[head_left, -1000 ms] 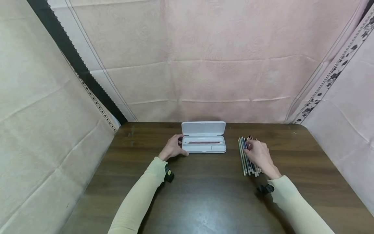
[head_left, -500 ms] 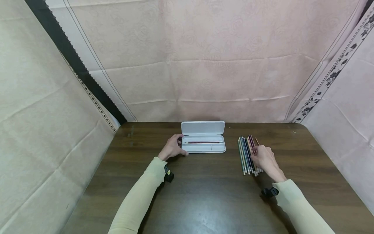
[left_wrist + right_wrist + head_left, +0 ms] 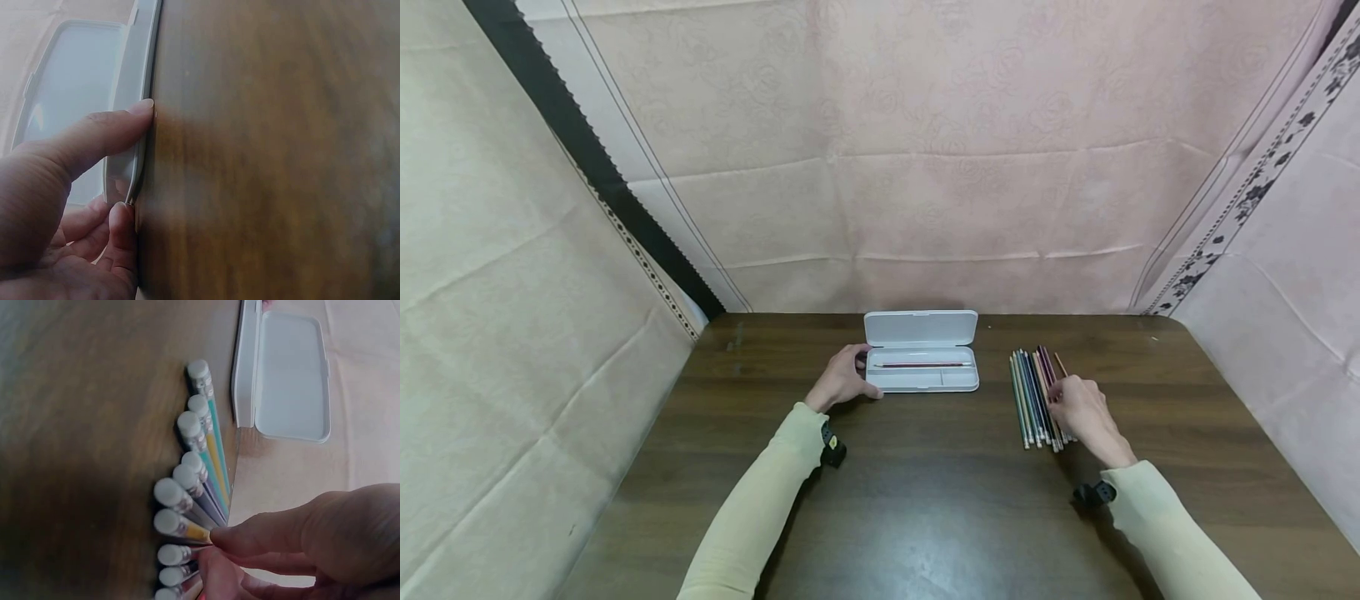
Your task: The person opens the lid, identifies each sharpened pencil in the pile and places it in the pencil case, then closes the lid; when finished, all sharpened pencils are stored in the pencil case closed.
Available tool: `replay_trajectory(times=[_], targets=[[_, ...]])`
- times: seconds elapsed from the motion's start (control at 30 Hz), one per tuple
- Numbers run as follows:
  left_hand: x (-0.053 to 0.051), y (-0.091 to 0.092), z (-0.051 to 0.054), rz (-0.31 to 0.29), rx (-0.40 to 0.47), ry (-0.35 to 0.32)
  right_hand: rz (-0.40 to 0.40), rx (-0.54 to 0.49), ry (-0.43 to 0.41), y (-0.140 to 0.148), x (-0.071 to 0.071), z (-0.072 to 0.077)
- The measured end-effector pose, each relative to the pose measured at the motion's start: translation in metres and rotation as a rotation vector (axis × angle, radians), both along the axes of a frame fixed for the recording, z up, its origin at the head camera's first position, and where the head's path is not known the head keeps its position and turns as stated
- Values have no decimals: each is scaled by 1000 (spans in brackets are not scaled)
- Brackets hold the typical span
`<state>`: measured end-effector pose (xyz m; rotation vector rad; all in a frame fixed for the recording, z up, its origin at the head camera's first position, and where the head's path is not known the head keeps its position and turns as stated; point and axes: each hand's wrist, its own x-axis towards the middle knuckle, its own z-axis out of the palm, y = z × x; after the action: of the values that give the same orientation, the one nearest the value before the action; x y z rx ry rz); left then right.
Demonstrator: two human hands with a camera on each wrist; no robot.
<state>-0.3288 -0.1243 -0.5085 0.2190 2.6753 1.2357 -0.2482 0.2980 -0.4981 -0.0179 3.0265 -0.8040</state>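
Pencils under right grip, pinched on one; left grip clamped on case.

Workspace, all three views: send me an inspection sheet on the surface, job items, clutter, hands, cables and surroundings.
Surface: brown wood-grain table, glare near the front.
Job items: white case with its lid open, one pencil lengthwise inside; more pencils side by side to the right of it, white erasers toward the person.
Clutter: nothing seen.
Hands: left hand holds the case's left end, thumb at the front; right hand has its fingertips at the pencils, grip on any single one unclear.
Cables: nothing seen.
Surroundings: pale cloth behind and on both sides.
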Motion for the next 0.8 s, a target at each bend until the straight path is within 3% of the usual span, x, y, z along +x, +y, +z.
replay_trajectory(times=[0.13,0.17,0.5,0.8], targets=[[0,0,0,-3,0,0,-11,-2,-44,-6,8,11],[0,0,0,-4,0,-1,-25,4,-56,-13,15,23],[0,0,-1,-4,-3,-14,-22,16,-28,-11,16,20],[0,0,0,-5,-5,-17,-37,18,-54,-9,18,19]])
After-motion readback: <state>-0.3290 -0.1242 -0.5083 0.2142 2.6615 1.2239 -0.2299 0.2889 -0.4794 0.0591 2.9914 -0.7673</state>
